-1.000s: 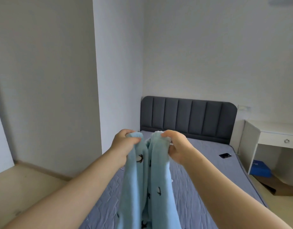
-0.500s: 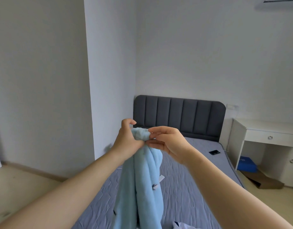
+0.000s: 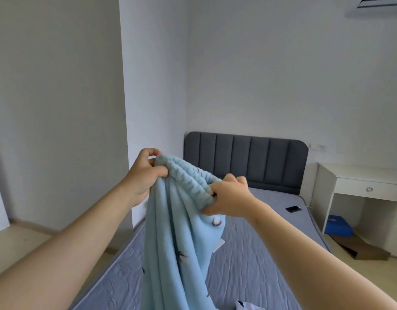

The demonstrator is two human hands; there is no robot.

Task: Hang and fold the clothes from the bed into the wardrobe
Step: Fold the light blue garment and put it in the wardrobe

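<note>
My left hand (image 3: 143, 177) and right hand (image 3: 228, 198) grip a pale blue garment (image 3: 177, 231) by its ribbed edge above the grey quilted bed (image 3: 249, 265); white table (image 3: 360, 177) at right.

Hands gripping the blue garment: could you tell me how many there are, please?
2. The left hand grips the blue garment at the ribbed band's left end; the right hand grips its right end.
</note>
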